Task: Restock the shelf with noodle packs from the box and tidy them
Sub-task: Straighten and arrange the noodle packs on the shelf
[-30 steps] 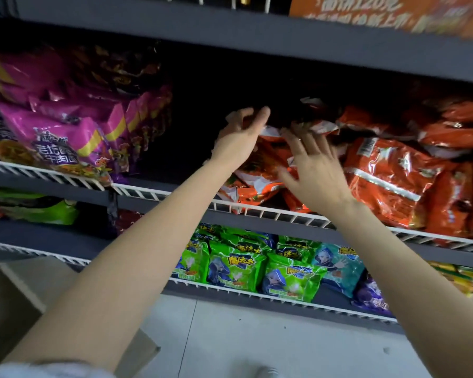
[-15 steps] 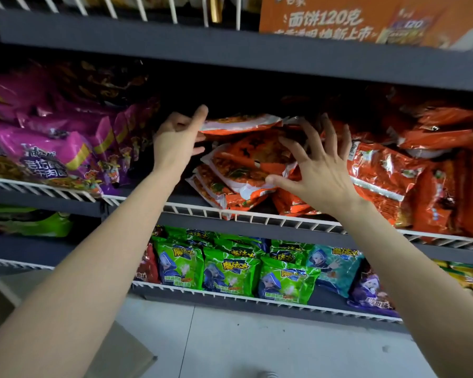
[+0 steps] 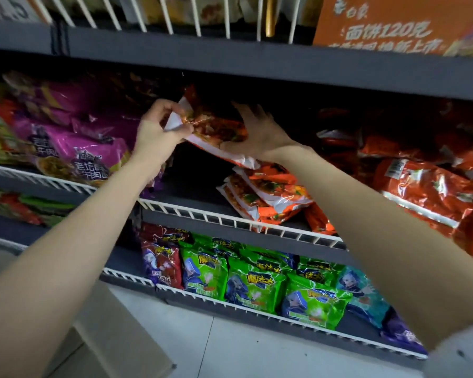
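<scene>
An orange noodle pack (image 3: 216,129) is lifted and tilted above the middle shelf (image 3: 191,211). My left hand (image 3: 159,126) pinches its white upper-left edge. My right hand (image 3: 260,135) holds its right side, fingers spread over the top and thumb under it. Below the lifted pack a small stack of orange packs (image 3: 262,197) lies askew against the white wire rail. More orange packs (image 3: 421,184) fill the shelf to the right. The box (image 3: 115,347) shows only as a cardboard corner at the bottom left.
Purple noodle packs (image 3: 74,151) crowd the shelf's left part. A dark gap lies between them and the orange stack. The lower shelf holds green, red and blue snack bags (image 3: 254,282). An upper shelf edge (image 3: 257,58) hangs just above my hands. Pale floor tiles lie below.
Both hands went from open and reaching at the packs to holding one orange pack, now lifted and tilted off the stack. The view has shifted closer and to the right.
</scene>
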{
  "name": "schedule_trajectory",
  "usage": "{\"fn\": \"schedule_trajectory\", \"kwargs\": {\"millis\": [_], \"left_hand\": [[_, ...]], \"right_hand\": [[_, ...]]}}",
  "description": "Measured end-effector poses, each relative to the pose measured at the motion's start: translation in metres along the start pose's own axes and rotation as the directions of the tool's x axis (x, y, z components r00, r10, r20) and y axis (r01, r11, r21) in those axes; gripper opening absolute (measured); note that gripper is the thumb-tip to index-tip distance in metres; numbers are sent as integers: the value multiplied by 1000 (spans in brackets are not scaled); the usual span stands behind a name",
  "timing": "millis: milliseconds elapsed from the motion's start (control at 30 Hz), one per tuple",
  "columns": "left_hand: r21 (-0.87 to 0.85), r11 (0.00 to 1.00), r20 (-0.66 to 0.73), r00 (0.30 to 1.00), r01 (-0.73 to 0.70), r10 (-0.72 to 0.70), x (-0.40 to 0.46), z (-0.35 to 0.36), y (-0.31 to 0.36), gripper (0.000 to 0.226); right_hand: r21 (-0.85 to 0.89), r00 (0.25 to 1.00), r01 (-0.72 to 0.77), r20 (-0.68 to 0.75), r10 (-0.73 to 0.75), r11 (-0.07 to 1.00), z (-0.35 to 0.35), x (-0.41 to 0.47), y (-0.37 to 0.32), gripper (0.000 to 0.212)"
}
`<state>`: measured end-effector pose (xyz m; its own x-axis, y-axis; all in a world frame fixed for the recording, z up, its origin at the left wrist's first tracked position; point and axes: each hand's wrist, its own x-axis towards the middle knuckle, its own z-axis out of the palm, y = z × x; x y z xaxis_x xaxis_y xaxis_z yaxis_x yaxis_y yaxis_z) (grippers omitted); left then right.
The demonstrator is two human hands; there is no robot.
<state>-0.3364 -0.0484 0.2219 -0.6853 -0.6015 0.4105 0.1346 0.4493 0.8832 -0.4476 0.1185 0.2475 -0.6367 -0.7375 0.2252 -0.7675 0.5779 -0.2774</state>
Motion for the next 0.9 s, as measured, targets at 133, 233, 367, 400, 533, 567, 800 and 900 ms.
{"fn": "schedule_trajectory", "kwargs": {"millis": [133,233,367,400,533,567,800,900], "left_hand": [[10,992,65,990,-125,124,19,-7,-1,43],[63,986,128,981,-155,146,21,-8,-18,44],[59,981,96,979,-184,178,18,-7,-36,41],[43,980,54,980,-196,194,18,-7,-37,41],[227,921,-115,930,-316,348,19,-3,-43,23],[339,871,-142,896,-355,420,18,0,-45,19],[747,422,247,804,-514,541,13,23,-60,53],[923,101,347,917,-371,198,19,29,-72,74]], "right_hand": [[104,994,-44,102,34,994,9,30,5,112],[210,998,-66,15,64,975,24,36,7,104],[274,994,-84,97,59,958,36,40,15,82],[279,989,-96,132,61,955,38,41,16,77],[246,993,-113,68,99,963,31,54,17,72],[180,993,-116,14,115,977,26,60,18,71],[-313,951,-208,-288,116,927,12,90,17,46],[-401,962,-138,-271,27,906,18,100,18,50]]}}
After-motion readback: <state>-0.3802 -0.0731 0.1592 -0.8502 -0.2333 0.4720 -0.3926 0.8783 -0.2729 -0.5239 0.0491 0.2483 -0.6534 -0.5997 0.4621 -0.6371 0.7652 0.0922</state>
